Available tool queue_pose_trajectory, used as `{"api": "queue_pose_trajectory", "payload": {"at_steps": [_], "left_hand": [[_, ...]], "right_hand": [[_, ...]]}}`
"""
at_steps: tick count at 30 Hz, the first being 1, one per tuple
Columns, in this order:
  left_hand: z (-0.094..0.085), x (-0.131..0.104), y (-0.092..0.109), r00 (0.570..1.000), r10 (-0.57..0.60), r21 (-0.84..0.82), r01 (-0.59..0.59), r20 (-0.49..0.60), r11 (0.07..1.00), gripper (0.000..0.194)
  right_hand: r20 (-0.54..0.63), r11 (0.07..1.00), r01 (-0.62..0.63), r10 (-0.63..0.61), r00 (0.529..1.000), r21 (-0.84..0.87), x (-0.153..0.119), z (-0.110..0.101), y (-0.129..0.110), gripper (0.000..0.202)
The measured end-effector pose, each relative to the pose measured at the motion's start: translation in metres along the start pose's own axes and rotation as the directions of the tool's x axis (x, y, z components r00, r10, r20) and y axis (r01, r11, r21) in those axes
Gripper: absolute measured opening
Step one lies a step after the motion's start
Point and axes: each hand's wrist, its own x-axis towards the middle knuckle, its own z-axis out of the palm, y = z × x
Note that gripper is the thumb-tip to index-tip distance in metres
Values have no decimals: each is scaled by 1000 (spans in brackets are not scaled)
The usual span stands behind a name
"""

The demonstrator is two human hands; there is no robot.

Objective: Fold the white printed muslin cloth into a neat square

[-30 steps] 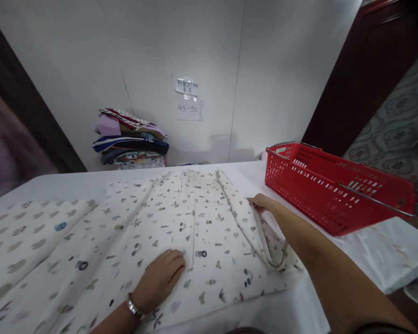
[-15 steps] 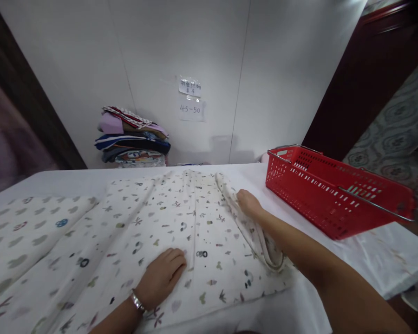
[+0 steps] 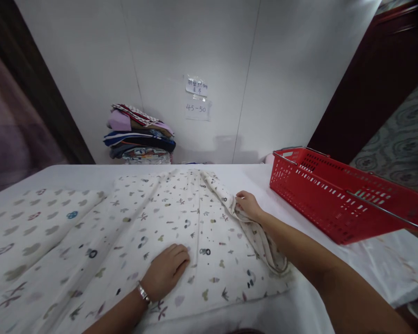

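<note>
A white cloth (image 3: 167, 222) printed with small rainbows, palms and leaves lies spread over the table. Its right edge is folded back in a loose, rumpled strip. My right hand (image 3: 248, 204) has its fingers pinched on that folded strip, about midway along it. On the near middle of the cloth rests my left hand (image 3: 169, 269), palm down and fingers slightly bent, holding nothing. At the left, a part of the fabric with larger grey cloud-like shapes (image 3: 52, 215) shows, turned over along a slanting edge.
A red plastic basket (image 3: 313, 195) with metal handles stands on the white-covered table (image 3: 254, 178) at the right. Behind the table's far edge rises a stack of folded fabrics (image 3: 141, 134). Paper signs (image 3: 198, 110) are taped to the wall, one reading 45-50.
The far end of the folded strip now lies further over to the left. My right hand still grips the strip, and my left hand stays on the cloth. The view has shifted slightly.
</note>
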Motion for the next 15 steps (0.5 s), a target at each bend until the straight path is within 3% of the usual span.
{"api": "queue_pose_trajectory", "payload": {"at_steps": [5,8,11,15], "left_hand": [[-2,0,2,1000,-3,-4,3,-15,1000,22],[-2,0,3,1000,-11,-1,11,1,1000,22],[-2,0,2,1000,-24,2,24,13,1000,22],[0,-1,1,999,-38,-4,38,21,999,23]], "right_hand": [[80,977,-185,193,978,-102,33,-5,-12,37],[83,960,-220,236,968,-172,47,4,-20,42],[36,948,-191,206,978,-253,54,15,-26,36],[-18,939,-50,47,999,-341,56,24,-28,17]]}}
